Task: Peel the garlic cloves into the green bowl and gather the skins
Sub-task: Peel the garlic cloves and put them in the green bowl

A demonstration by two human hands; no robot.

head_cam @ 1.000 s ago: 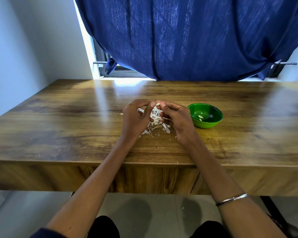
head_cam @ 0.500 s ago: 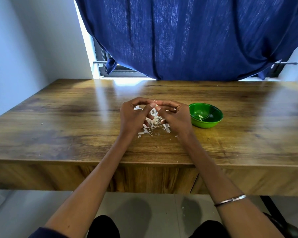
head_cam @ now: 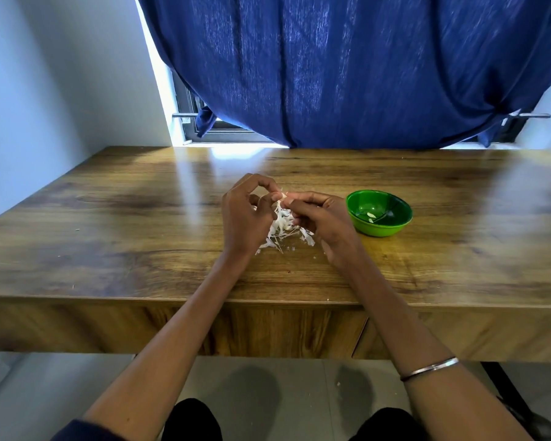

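- A silver bangle (head_cam: 429, 368) circles the right forearm, nearer than the wooden table (head_cam: 109, 237)
- On the table, a heap of garlic skins (head_cam: 282, 229) lies between both hands
- Left hand (head_cam: 244, 214) and right hand (head_cam: 323, 222) pinch one garlic clove (head_cam: 283, 195) above the heap
- The green bowl (head_cam: 379, 213), just right of the heap, holds peeled cloves
- A blue curtain (head_cam: 347, 68) hangs beyond the table

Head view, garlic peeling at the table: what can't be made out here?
- Clove pinched between left hand and right hand: fingertips cover most of it, so how far it is peeled is unclear.
- Skin pile: the hands hide its sides; any unpeeled cloves within cannot be told.
- Green bowl: the pale pieces inside are too small to count.
- Table: cut off at both frame edges.
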